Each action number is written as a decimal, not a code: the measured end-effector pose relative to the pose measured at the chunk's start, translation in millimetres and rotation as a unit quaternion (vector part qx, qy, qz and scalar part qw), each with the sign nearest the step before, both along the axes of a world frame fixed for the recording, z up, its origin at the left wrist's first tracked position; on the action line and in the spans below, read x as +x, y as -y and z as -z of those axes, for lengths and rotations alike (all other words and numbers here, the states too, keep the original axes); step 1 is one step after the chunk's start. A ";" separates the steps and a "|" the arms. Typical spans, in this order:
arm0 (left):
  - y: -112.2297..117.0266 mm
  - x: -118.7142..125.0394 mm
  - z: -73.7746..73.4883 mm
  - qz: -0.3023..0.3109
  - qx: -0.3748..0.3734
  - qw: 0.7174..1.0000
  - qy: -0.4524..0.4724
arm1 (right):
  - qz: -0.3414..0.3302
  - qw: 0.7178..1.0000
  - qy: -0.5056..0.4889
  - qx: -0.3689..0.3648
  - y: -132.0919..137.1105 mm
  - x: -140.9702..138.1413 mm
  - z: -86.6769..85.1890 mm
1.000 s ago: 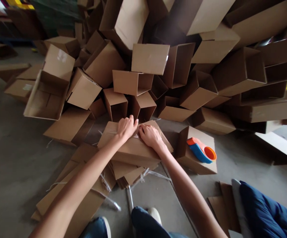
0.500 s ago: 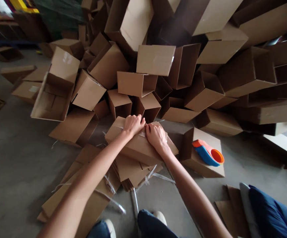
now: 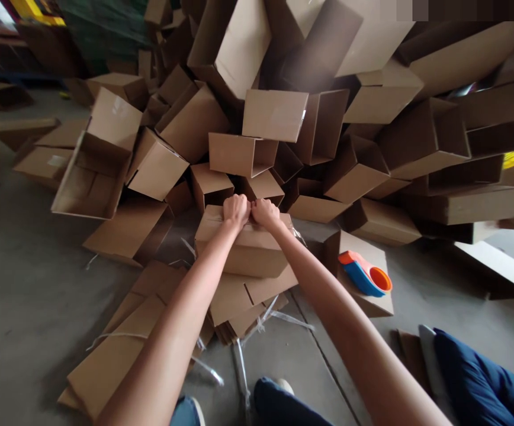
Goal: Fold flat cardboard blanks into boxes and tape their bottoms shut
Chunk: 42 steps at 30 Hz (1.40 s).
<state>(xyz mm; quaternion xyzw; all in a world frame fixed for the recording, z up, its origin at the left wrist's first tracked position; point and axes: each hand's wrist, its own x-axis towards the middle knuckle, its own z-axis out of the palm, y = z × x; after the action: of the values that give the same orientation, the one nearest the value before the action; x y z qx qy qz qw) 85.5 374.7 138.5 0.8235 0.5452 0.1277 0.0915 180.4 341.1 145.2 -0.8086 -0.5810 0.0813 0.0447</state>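
A cardboard box [image 3: 248, 257] rests on a stack of flat cardboard sheets [image 3: 239, 299] in front of me. My left hand [image 3: 237, 211] lies on its top near the far edge, fingers curled. Close beside it, my right hand [image 3: 264, 213] is also closed on the top, toward that same edge. The fingertips of both hands are mostly hidden. Clear tape sticks out at the box's right end. To the right, an orange and blue tape dispenser [image 3: 366, 274] sits on another cardboard box [image 3: 384, 305].
A large pile of made-up boxes [image 3: 275, 115] rises ahead. More flat cardboard [image 3: 110, 361] lies on the floor at left. Loose white straps [image 3: 241, 370] trail near my feet. Dark blue fabric [image 3: 483, 378] is at the lower right.
Both hands have moved to the far edge of the box and are closer together. The box has turned squarer to me and its flaps lie flatter. My view has shifted slightly.
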 end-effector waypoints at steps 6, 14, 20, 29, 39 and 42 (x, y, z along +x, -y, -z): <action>-11.2 -0.8 4.7 0.007 -0.023 1.000 -0.017 | 0.013 0.999 -0.007 0.050 -2.8 -13.3 13.1; 35.5 -14.0 9.4 0.012 0.006 1.000 0.014 | -0.038 0.993 -0.022 0.111 35.9 -13.3 17.2; 33.0 -14.4 9.4 0.008 -0.003 0.999 0.032 | -0.030 0.988 -0.034 0.146 34.2 -12.9 22.7; 9.3 -51.2 8.9 0.080 -0.071 0.988 0.113 | -0.047 0.988 -0.025 0.142 28.1 -8.6 24.3; -7.7 -112.3 19.7 -0.053 -0.177 0.943 0.277 | -0.050 0.996 0.013 0.076 21.9 -12.4 21.2; -0.7 -105.2 42.2 -0.070 -0.226 0.910 0.340 | -0.049 0.996 0.014 0.071 21.8 -12.1 20.3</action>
<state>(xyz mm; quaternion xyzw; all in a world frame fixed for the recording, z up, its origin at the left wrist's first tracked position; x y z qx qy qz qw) -19.7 375.4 96.3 0.6474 0.5512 0.2798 0.4458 168.3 319.3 124.9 -0.7749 -0.6249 0.0308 0.0897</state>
